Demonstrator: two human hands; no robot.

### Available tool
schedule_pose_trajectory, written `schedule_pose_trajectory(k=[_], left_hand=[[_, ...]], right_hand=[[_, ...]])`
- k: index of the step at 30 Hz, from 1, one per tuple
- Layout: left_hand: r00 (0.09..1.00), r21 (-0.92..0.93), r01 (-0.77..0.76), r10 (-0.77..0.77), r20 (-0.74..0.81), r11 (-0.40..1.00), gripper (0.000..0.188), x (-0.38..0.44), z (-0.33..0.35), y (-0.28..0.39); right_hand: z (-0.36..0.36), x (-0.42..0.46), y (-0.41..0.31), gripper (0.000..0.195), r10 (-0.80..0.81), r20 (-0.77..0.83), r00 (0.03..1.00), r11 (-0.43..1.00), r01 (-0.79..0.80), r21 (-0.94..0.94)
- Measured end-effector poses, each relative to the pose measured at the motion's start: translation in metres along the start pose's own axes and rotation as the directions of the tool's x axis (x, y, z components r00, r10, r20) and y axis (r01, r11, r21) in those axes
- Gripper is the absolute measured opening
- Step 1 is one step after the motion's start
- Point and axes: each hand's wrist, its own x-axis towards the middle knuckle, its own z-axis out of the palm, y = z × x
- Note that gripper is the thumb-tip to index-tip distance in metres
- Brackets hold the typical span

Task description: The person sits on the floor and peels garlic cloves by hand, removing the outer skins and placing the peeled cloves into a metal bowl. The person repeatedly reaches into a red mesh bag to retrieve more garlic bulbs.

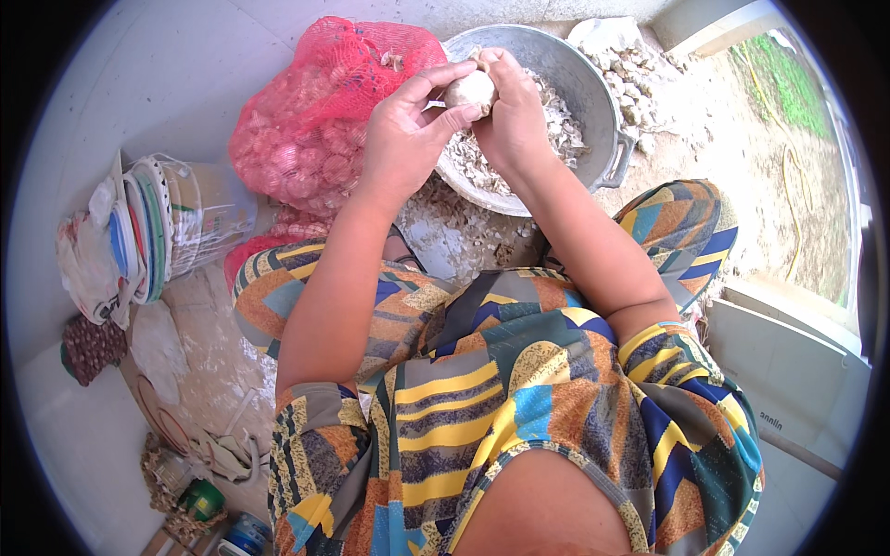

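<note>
A whitish garlic bulb [471, 93] is held between both hands over a wide metal basin [591, 90]. My left hand [415, 115] grips the bulb from the left, with thumb and fingertips on its side. On the right, my right hand [511, 108] has its fingers curled at the bulb's neck and side; its palm side is hidden. Papery garlic skins [480, 167] lie in the basin below. Left of the basin stands a red mesh sack [306, 132] filled with garlic bulbs.
Garlic bulbs [629, 97] lie heaped on the floor beyond the basin at the right. A plastic bucket [208, 215] with stacked lids is at the left. Scattered skins cover the floor between my feet. A pale panel [772, 368] stands at the right.
</note>
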Motion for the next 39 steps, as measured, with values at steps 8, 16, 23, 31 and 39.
schedule_pose_trajectory(k=[8,16,23,31,39], left_hand=[[0.994,-0.115,0.040,-0.052,-0.095,0.993,0.051,0.005,-0.003,0.002],[0.998,0.056,-0.051,0.053,-0.043,0.997,0.058,0.004,0.000,-0.012],[0.999,-0.034,0.011,-0.013,-0.051,0.999,0.051,0.001,-0.005,-0.004],[0.998,0.035,0.026,-0.028,0.059,0.999,0.041,0.001,-0.008,0.002],[0.999,-0.132,0.046,-0.044,0.024,0.990,0.045,0.004,-0.011,0.007]], right_hand=[[0.010,-0.007,-0.014,0.022,0.059,0.178,0.982,0.992,-0.038,-0.120],[-0.015,0.016,0.005,0.028,0.223,0.211,0.952,0.888,-0.287,0.359],[0.010,-0.003,-0.019,0.029,0.188,0.106,0.976,0.982,-0.191,0.012],[0.008,0.001,-0.003,0.021,0.169,-0.043,0.985,0.980,-0.163,0.117],[0.006,-0.005,-0.015,0.025,0.133,0.219,0.967,0.987,-0.149,0.059]])
